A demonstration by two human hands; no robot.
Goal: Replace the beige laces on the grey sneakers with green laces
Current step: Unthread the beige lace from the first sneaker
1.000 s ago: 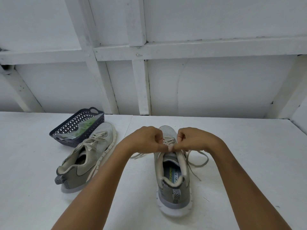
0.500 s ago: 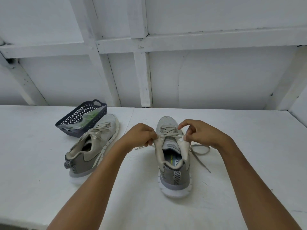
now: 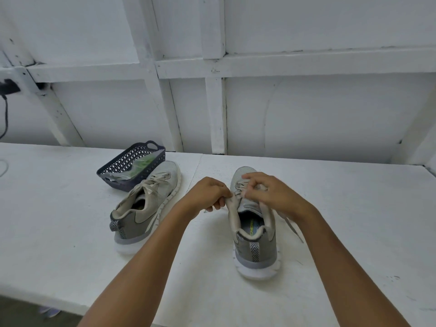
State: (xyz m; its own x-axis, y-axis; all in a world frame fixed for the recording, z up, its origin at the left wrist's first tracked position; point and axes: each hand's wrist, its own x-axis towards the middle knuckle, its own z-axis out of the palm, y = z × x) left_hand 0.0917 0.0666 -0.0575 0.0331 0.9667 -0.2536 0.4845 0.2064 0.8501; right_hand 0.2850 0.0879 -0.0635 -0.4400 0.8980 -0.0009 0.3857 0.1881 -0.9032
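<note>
Covering the upper eyelets of the grey sneaker (image 3: 256, 234), the right hand (image 3: 273, 195) hides where the beige lace (image 3: 293, 228) threads; blur smears the fingertips. Right fingers curled over the lacing, but whether they are clamped on lace cannot be told. Left hand (image 3: 207, 194): fingers together, pinching the sneaker's left eyelet flap, at 9 o'clock of the tongue. Sneaker upright on the desk (image 3: 70, 220), heel toward the person, toe at 12 o'clock. Loose lace end trails on the desk at 4 o'clock of the right hand. Second sneaker (image 3: 146, 204), laced in beige, at 10 o'clock of the first, toe just beside a dark basket (image 3: 122, 161). Green laces (image 3: 144, 162) inside, bagged, partly masked by the basket wall.
</note>
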